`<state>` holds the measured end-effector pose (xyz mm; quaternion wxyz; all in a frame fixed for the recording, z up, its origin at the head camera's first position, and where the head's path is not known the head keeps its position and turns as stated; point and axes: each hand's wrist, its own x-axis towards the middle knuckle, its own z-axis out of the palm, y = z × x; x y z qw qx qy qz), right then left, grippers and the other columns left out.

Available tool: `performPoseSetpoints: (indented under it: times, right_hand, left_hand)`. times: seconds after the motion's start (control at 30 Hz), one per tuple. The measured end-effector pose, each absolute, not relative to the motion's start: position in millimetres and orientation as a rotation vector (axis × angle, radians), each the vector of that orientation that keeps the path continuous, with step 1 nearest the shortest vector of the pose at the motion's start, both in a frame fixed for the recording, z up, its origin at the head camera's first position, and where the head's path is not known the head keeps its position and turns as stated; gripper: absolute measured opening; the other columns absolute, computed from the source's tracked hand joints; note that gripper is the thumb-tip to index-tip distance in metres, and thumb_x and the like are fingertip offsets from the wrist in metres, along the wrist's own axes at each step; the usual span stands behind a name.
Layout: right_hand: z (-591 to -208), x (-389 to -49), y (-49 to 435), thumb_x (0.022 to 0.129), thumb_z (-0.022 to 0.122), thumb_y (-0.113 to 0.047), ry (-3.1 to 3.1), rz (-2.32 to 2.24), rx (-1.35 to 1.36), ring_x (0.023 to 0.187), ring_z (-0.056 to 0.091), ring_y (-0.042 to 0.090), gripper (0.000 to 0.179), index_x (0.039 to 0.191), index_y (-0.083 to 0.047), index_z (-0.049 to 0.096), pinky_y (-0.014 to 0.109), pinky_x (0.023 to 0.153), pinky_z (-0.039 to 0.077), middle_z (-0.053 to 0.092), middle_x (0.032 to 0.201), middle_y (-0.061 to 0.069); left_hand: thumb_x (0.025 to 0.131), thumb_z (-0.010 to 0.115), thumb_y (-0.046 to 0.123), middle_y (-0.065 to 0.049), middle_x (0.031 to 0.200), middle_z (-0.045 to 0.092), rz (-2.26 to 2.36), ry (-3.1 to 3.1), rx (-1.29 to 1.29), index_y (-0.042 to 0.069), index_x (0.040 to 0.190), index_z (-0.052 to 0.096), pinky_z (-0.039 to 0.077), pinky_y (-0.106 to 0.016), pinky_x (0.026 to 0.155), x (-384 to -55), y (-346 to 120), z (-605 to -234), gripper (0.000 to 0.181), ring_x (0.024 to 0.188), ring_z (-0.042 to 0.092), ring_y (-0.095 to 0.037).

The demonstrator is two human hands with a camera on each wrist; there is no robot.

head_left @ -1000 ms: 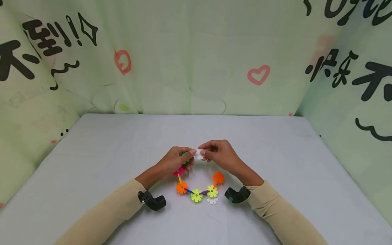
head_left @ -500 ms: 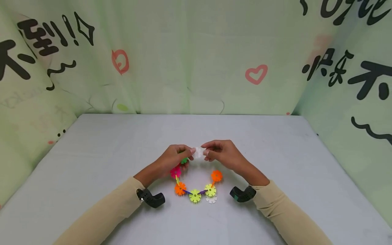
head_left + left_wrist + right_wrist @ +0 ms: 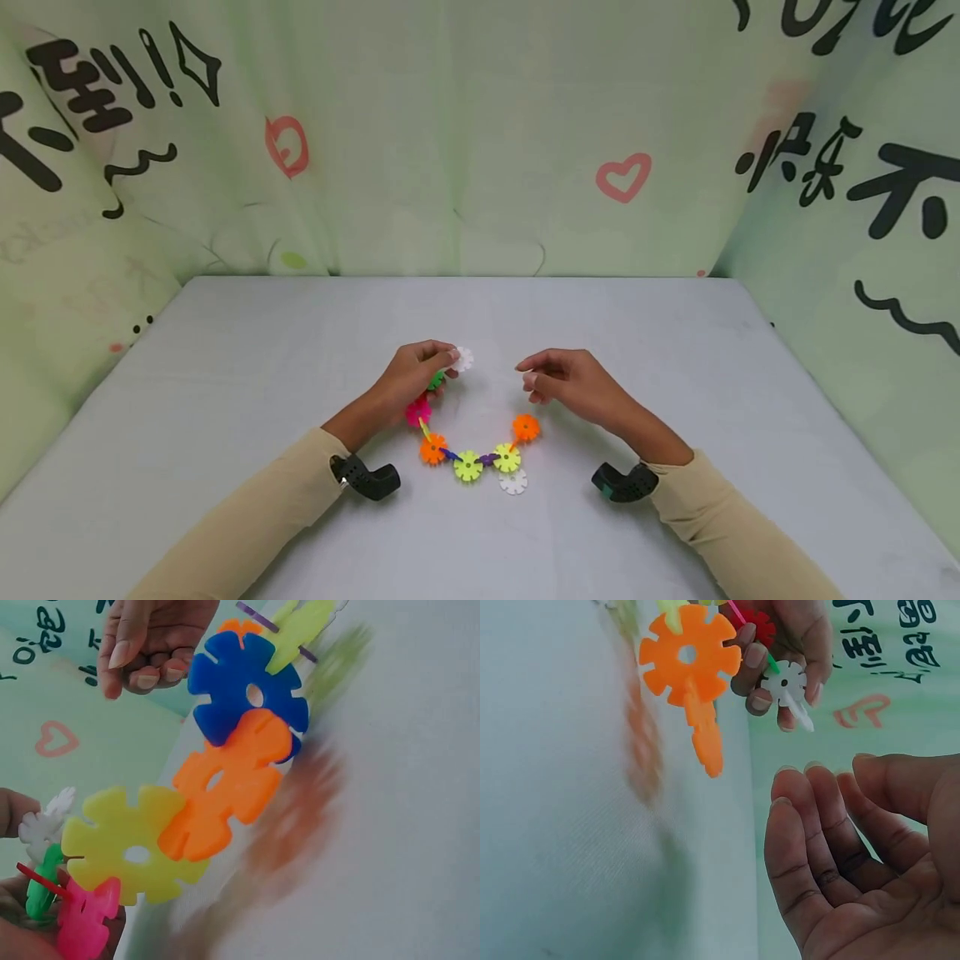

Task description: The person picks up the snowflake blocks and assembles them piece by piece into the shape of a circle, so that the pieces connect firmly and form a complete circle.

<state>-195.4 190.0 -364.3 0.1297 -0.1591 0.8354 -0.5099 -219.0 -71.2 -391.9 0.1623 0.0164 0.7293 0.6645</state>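
Observation:
My left hand [image 3: 408, 371] pinches one end of a chain of slotted plastic snowflake discs. At that end two white discs [image 3: 786, 684] are joined, followed by a green disc [image 3: 45, 881], a red one and a pink one [image 3: 417, 412]. The chain curves down through yellow, orange [image 3: 229, 787], blue [image 3: 251, 690], yellow-green [image 3: 468, 467] and purple discs. Its other end is a pair of orange discs [image 3: 688, 654]. My right hand [image 3: 570, 379] hangs to the right of the white discs with fingers loosely bent, holding nothing.
A white disc [image 3: 513, 482] lies on the table beside a yellow-green disc; whether it is attached cannot be told. The white table [image 3: 262, 375] ends at a printed green curtain [image 3: 450, 150] behind and at both sides. Black cameras sit on both wrists.
My right hand has let go of the white disc and moved right, away from it. The left hand has shifted slightly left and up with the chain end.

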Motion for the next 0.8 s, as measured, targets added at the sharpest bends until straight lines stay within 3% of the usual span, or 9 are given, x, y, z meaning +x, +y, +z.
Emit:
performPoseSetpoints:
  times: [0.4,0.67,0.8]
  right_hand:
    - [-372.1,-181.0,199.2,0.091,0.067,-0.010,2.375,-1.387,-0.475,0.079,0.064,0.024,0.015,0.102,0.000,0.068,0.030,0.071,0.052,0.069,0.094,0.009]
    - [-377.0,-167.7,193.7,0.089,0.070,-0.009,2.260,-1.266,-0.752,0.091,0.063,0.018,0.018,0.105,0.000,0.070,0.026,0.080,0.052,0.069,0.102,0.006]
    - [-378.2,-161.0,190.6,0.088,0.071,-0.008,2.227,-1.216,-0.758,0.088,0.062,0.019,0.019,0.105,-0.001,0.070,0.026,0.079,0.052,0.068,0.101,0.004]
  left_hand:
    - [0.101,0.053,0.026,-0.015,0.108,0.065,1.989,2.152,-0.113,0.011,0.130,0.061,0.046,-0.023,0.062,-222.9,-76.5,-388.6,0.034,0.067,0.052,-0.017]
    - [0.100,0.054,0.026,-0.009,0.105,0.065,1.988,2.198,-0.084,0.017,0.129,0.064,0.043,-0.021,0.054,-222.6,-77.7,-389.0,0.031,0.061,0.050,-0.018]
    - [0.100,0.054,0.024,-0.009,0.104,0.062,1.994,2.193,-0.067,0.018,0.128,0.064,0.040,-0.020,0.050,-222.0,-77.8,-389.4,0.031,0.058,0.047,-0.017]
